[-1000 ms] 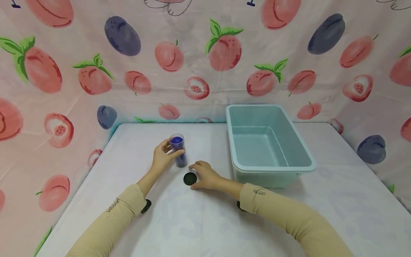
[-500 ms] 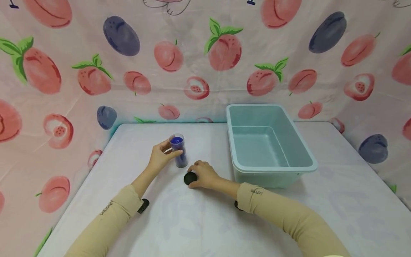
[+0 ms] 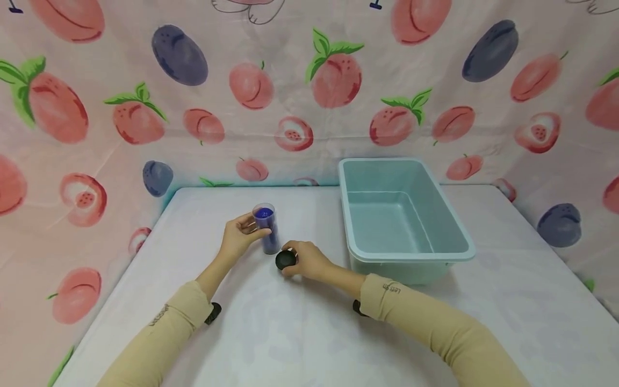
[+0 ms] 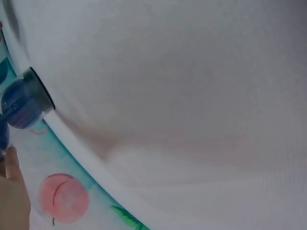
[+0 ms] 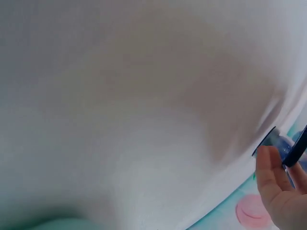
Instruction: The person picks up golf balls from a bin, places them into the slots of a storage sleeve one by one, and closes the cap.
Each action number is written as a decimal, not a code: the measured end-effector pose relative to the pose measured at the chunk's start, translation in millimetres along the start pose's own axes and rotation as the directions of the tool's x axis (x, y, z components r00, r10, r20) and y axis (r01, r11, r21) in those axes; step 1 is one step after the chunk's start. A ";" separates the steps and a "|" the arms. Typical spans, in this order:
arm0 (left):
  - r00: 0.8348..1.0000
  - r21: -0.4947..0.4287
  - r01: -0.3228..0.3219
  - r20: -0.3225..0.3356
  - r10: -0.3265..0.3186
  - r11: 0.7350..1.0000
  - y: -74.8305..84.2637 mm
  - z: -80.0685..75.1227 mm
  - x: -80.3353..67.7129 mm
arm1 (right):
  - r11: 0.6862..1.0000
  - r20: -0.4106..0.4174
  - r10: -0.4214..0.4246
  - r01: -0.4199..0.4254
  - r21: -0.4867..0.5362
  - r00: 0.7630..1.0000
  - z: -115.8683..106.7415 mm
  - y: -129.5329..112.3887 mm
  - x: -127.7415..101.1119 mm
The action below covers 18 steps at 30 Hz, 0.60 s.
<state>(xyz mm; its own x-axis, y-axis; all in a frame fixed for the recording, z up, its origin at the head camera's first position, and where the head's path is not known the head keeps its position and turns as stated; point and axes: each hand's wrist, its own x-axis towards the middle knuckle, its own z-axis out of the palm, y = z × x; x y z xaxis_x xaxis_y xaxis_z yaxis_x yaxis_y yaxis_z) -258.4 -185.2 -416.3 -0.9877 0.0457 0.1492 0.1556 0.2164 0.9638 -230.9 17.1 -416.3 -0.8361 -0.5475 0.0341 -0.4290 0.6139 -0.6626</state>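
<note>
My left hand (image 3: 238, 236) grips a clear ball canister (image 3: 269, 228), thumb on its near side and fingers round the back. The canister stands upright, uncapped, on the white table. Blue balls (image 4: 21, 103) show through its wall in the left wrist view, and one sits just below the rim. Right of the canister's base, my right hand (image 3: 309, 261) pinches a round black lid (image 3: 286, 260) by its edge. That lid (image 5: 296, 149) appears edge-on in the right wrist view, raised off the table. Part of its edge is hidden by my fingers.
A pale blue-green plastic tub (image 3: 411, 255) stands on the table (image 3: 290, 344), right of my right hand. Behind the table hangs a fruit-print cloth (image 3: 295, 64). Dark wrist cameras show by both sleeves.
My right fingers have closed on the black lid, which lay flat on the table. They have lifted it slightly towards the canister. My left hand keeps holding the canister in place.
</note>
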 end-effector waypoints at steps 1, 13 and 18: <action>1.000 -0.010 0.000 0.000 0.000 1.000 -0.3 -0.2 -0.3 | 1.000 -0.004 0.004 -0.004 0.017 1.000 0.1 -1.0 0.3; 1.000 -0.009 0.024 0.001 -0.024 1.000 0.9 -2.2 -0.4 | 0.942 -0.147 0.087 -0.033 0.335 0.985 1.5 -2.4 1.8; 0.999 0.001 0.033 0.002 -0.033 0.999 -1.4 -1.6 0.6 | 0.897 -0.159 0.132 -0.050 0.438 0.978 1.1 -1.7 0.8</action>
<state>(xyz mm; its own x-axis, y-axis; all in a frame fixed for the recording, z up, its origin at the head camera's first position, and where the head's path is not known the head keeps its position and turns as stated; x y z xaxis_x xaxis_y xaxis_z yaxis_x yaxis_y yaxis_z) -259.3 -187.0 -417.2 -0.9923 0.0407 0.1170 0.1231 0.2187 0.9680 -230.4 14.9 -416.0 -0.9290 -0.3642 0.0652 -0.1937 0.3288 -0.9243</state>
